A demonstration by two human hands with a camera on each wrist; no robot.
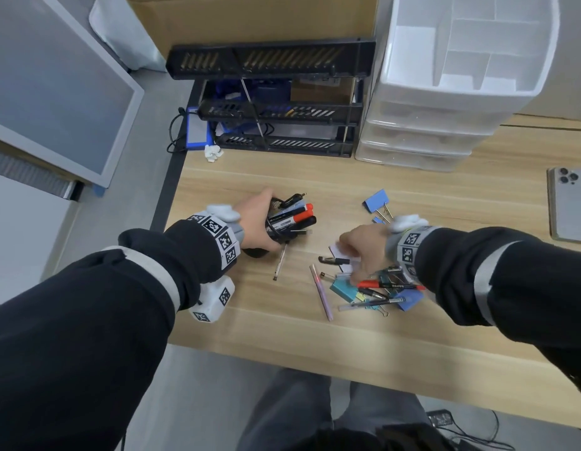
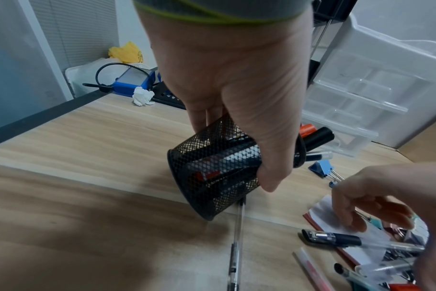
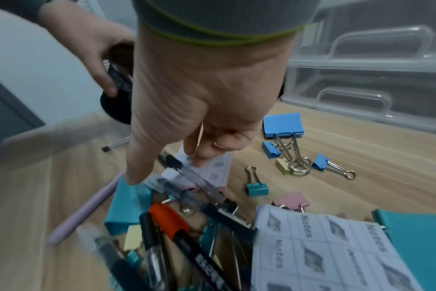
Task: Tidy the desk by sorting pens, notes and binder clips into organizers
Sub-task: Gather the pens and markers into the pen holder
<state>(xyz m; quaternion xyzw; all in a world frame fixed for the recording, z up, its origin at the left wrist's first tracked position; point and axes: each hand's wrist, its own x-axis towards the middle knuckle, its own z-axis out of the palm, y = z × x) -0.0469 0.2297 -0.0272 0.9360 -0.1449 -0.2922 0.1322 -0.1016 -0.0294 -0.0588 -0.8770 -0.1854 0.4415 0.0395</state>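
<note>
My left hand (image 1: 256,219) (image 2: 236,88) grips a black mesh pen cup (image 1: 270,230) (image 2: 207,177), tilted off the desk with red and black markers (image 1: 299,216) sticking out. A thin pen (image 1: 280,263) lies just below the cup. My right hand (image 1: 360,245) (image 3: 187,98) reaches down over a heap of pens, binder clips and notes; its thumb touches a clear pen (image 3: 192,179) and I see nothing gripped. The heap holds a red marker (image 1: 390,284), a black-capped pen (image 1: 334,260), a lilac pen (image 1: 323,294) and a notes pad (image 3: 324,246). Blue binder clips (image 1: 377,200) (image 3: 283,126) lie beyond.
At the back stand a black stacked letter tray (image 1: 276,115) and a clear drawer unit (image 1: 422,138) with a white compartment organizer (image 1: 471,43) on top. A phone (image 1: 569,206) lies at the right edge, a crumpled tissue (image 1: 213,153) by the tray.
</note>
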